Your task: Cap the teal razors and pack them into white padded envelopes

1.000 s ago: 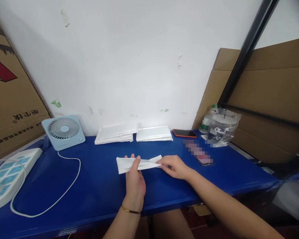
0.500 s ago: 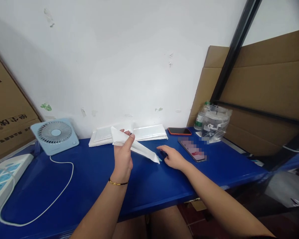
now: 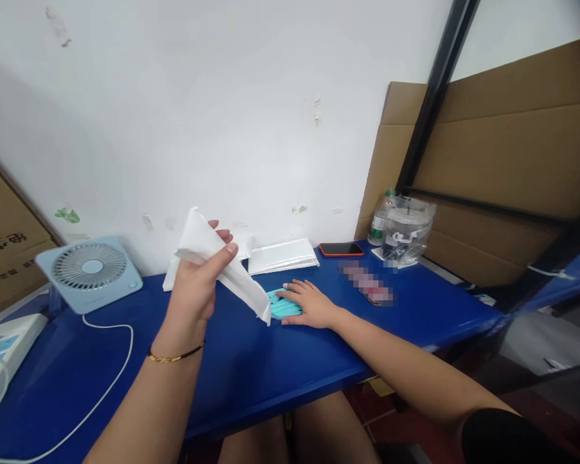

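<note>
My left hand (image 3: 200, 274) is closed around a thin, folded white paper sleeve (image 3: 245, 291), held at a slant over the table. Its lower right end points down toward a turquoise flat item (image 3: 281, 307) with dark marks and ridges, whose kind I cannot make out. On top of that item rests my right hand (image 3: 314, 305), palm down with fingers spread. The hand covers part of the item, which lies on the blue table (image 3: 251, 380).
White envelopes (image 3: 285, 254) lie stacked by the wall. To the right are an orange-edged phone (image 3: 341, 249), another phone (image 3: 381, 296), a bottle (image 3: 377, 225) and a plastic bag (image 3: 408, 235). A blue fan (image 3: 91, 267) and a power strip (image 3: 12, 341) are on the left.
The white sleeve has moved left with my left hand, away from the turquoise item, which now shows much more. My right hand has flattened out over it. The view has shifted.
</note>
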Available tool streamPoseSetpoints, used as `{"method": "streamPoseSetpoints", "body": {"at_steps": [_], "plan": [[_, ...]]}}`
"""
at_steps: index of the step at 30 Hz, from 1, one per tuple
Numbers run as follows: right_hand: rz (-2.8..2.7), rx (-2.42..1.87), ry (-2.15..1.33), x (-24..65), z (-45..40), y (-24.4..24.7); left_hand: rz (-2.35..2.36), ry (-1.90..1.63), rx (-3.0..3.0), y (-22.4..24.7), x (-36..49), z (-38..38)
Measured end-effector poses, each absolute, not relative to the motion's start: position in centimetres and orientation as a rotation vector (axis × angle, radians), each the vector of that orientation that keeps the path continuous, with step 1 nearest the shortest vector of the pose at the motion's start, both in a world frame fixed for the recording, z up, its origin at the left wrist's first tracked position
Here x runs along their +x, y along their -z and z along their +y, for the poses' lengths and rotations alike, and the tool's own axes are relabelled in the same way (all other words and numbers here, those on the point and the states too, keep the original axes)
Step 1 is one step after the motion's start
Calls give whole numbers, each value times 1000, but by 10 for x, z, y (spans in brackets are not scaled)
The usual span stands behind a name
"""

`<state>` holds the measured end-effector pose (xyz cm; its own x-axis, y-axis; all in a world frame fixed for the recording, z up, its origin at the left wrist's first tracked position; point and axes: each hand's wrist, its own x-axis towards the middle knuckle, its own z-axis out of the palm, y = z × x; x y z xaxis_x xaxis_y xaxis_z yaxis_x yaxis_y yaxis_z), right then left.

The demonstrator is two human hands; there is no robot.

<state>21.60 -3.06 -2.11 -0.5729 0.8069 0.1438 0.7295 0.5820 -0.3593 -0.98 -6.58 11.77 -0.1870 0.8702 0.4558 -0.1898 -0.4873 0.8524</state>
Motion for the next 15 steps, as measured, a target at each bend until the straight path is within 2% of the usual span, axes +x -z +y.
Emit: {"method": "streamPoseSetpoints", "body": {"at_steps": [11,15], "plan": [[-2471,-1225,-362,217,-30,25,756,-1748,1545,-168,-36,-78],[-2468,-1229,-381,218,-31,21,851,-1768,1735,-176,-43,-78]]}}
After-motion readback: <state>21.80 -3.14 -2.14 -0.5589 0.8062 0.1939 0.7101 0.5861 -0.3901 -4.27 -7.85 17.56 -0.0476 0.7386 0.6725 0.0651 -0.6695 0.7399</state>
